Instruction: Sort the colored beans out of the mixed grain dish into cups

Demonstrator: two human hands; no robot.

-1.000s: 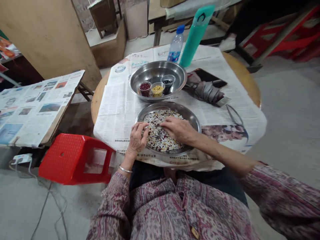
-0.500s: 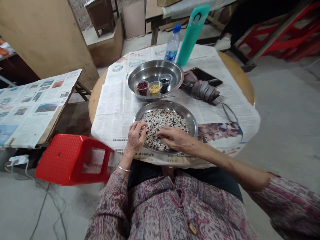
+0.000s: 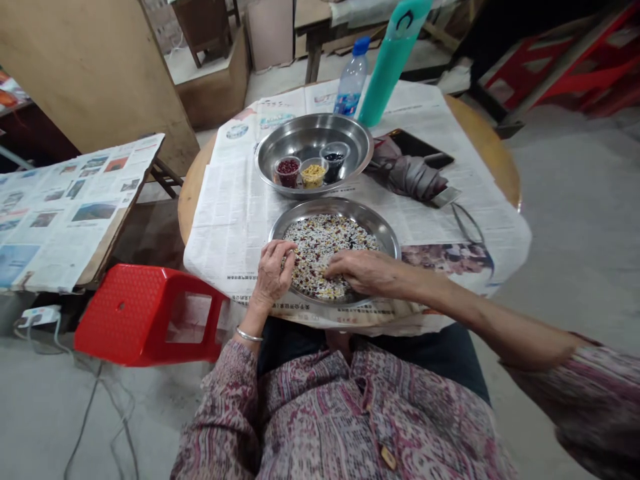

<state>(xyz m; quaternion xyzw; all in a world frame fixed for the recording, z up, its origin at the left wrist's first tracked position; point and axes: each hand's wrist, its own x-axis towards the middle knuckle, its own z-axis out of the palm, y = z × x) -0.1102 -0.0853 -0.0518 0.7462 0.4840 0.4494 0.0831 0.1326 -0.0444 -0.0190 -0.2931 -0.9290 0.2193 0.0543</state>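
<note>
Right hand (image 3: 365, 272) is shifting nearward over the dish (image 3: 389, 239); left hand (image 3: 271, 272) is curling beside it; both holds unclear. Grains (image 3: 325, 239) are likely handling light, hard, slippery: fingertip-pinch.

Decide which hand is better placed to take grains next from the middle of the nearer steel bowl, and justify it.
The right hand, probably: its fingers are down among the mixed grains, close to the middle of the bowl, whereas the left hand sits at the left rim.
</note>
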